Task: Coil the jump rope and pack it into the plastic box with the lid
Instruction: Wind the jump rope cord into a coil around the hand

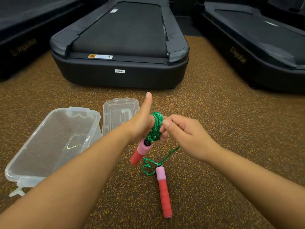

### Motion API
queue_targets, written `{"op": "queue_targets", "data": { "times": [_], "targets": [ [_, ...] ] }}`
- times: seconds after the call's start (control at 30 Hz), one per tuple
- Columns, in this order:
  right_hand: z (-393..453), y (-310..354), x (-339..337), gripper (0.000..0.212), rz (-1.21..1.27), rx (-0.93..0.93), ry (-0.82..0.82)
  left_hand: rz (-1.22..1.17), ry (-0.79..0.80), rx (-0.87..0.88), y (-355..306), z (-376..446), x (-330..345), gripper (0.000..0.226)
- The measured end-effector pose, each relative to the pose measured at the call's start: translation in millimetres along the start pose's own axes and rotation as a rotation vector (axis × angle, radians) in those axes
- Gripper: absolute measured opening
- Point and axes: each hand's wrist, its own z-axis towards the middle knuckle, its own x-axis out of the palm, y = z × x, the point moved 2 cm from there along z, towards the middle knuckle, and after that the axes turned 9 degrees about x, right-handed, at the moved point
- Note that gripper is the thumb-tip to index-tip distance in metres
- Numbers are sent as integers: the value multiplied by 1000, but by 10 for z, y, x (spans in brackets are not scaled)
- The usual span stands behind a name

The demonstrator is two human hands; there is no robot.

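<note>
A green braided jump rope (156, 125) is wound in a tight coil around the fingers of my left hand (142, 123), whose thumb points up. One pink-and-red handle (140, 152) hangs from that coil below my left palm. My right hand (183, 134) pinches the rope right beside the coil. A loose stretch of the rope runs down from it to the second handle (163, 190), which lies on the floor. The clear plastic box (24, 156) stands open at the left. Its clear lid (120, 104) lies flat just to the right of it, behind my left hand.
The floor is brown speckled rubber (214, 113). A dark treadmill base (120, 75) stands straight ahead beyond the lid. Two more treadmills flank it, one at the far left (19, 50) and one at the right (250, 57).
</note>
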Motion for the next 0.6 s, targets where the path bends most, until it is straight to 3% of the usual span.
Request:
{"op": "queue_targets", "data": {
  "times": [0.13, 0.27, 0.43, 0.6],
  "targets": [
    [60, 3, -97, 28, -31, 1, -53, 26, 30, -13, -35, -38, 37, 106],
    [85, 5, -178, 29, 50, 77, -107, -20, 230, -48, 14, -13, 20, 108],
    [134, -176, -234, 40, 25, 112, -147, -22, 325, 13, -8, 7, 7, 71],
    [138, -334, -209, 38, 156, 133, -151, -55, 371, 46, -55, -30, -68, 54]
  ]
}}
